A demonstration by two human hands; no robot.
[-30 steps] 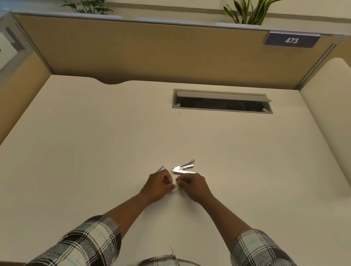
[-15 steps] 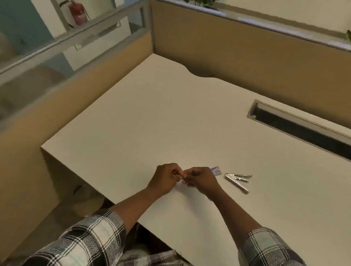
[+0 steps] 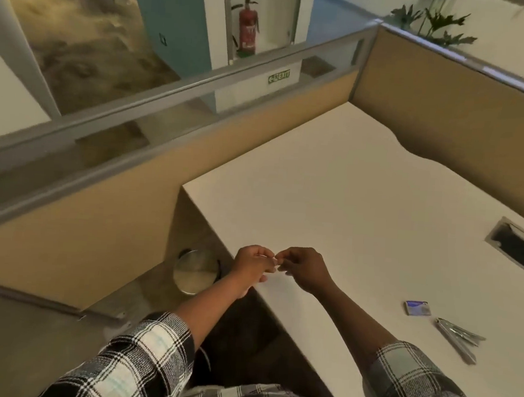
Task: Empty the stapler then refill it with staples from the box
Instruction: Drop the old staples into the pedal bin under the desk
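Note:
My left hand and my right hand meet fingertip to fingertip over the desk's left front corner, pinching something tiny and pale, likely staples; it is too small to tell for sure. The small silver stapler lies swung open on the white desk far to the right of my hands. The little blue staple box rests just left of the stapler.
A round metal bin stands on the floor below the desk corner, left of my left hand. Tan partition panels close the desk at the back and left. A cable slot is cut into the desk at the right.
My view has swung left. Both hands moved together away from the stapler and box to the desk's left front corner, above the floor bin.

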